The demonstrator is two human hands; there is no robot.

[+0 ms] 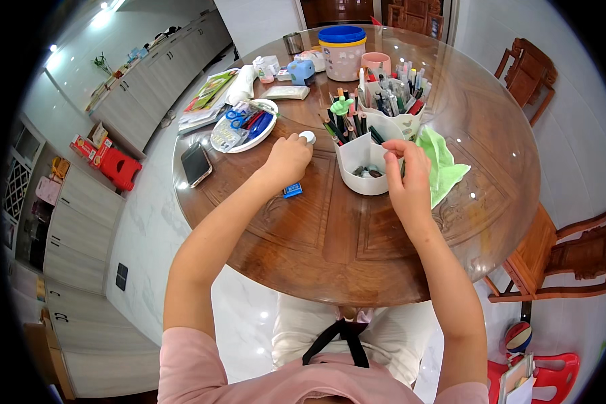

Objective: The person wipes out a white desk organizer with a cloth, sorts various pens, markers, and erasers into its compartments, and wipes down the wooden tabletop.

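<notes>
My left hand [290, 159] has its fingertips on a small white round object [308, 137], perhaps a cap, just above the table. Below that hand lies a small blue packet [292, 190]. My right hand [409, 169] is at the right side of a white desk organizer [362, 182], its thumb and forefinger slightly apart by the rim. Several small stones [368, 171] rest in the organizer's front compartment. Pencils [351, 126], one with a green hand-shaped topper [342, 105], stand in the compartment behind. A green cloth [440, 164] lies beyond my right hand.
A white tray [247, 146] holds blue scissors [236, 119] and other stationery. Near it are a phone [197, 165] and stacked books [207, 101]. Farther back stand a pen holder [409, 123], a blue-lidded bucket [342, 58] and a pink cup [376, 61]. Wooden chairs [581, 247] flank the round table [333, 283].
</notes>
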